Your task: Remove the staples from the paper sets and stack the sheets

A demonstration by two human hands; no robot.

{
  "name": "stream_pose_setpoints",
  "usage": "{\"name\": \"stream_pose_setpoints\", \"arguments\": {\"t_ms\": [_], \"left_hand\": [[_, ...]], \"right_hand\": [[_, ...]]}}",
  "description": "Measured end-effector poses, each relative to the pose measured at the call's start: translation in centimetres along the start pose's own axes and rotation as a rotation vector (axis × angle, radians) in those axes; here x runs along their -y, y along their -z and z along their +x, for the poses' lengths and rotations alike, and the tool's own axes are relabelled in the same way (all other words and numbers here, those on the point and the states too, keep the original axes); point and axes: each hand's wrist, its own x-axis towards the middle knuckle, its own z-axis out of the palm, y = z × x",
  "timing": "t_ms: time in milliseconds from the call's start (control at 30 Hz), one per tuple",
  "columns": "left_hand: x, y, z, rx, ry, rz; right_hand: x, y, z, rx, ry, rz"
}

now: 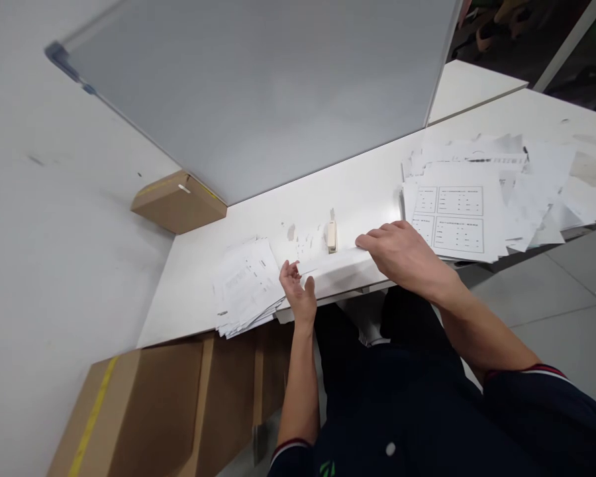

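Observation:
A small sheaf of white paper (334, 266) lies at the front edge of the white desk (357, 192). My left hand (298, 289) is at its left end, fingers curled with the thumb against the sheets. My right hand (402, 255) lies palm down on its right end, fingers together pressing the edge. A cream stapler (332, 236) stands just behind the sheaf, between my hands, touched by neither.
A stack of printed sheets (246, 288) hangs over the desk edge left of my hands. A wide, untidy pile of printed forms (487, 199) lies to the right. A whiteboard (258, 86) leans behind. Cardboard boxes (169, 397) stand below left, another (179, 202) by the wall.

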Motion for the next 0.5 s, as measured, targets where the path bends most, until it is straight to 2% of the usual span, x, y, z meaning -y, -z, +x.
{"name": "stream_pose_setpoints", "arguments": {"t_ms": [67,133,233,300,367,500], "left_hand": [[0.6,0.0,-0.4,0.107,0.016,0.088],[0.9,-0.2,-0.7,0.217,0.062,0.151],[1.2,-0.5,-0.8,0.277,0.097,0.147],[1.1,-0.5,-0.7,0.254,0.078,0.119],[0.8,-0.3,-0.5,0.182,0.071,0.069],[-0.3,0.2,0.4,-0.073,0.094,-0.169]], "right_hand": [[0.6,-0.1,0.2,0.102,-0.015,-0.131],[1.0,-1.2,0.4,0.170,-0.029,-0.182],[1.0,-3.0,0.7,0.205,-0.038,-0.197],[0.8,-3.3,0.6,0.205,-0.038,-0.189],[0.6,-2.6,0.5,0.202,-0.024,-0.155],[-0.4,-1.0,-0.4,0.222,-0.040,0.132]]}}
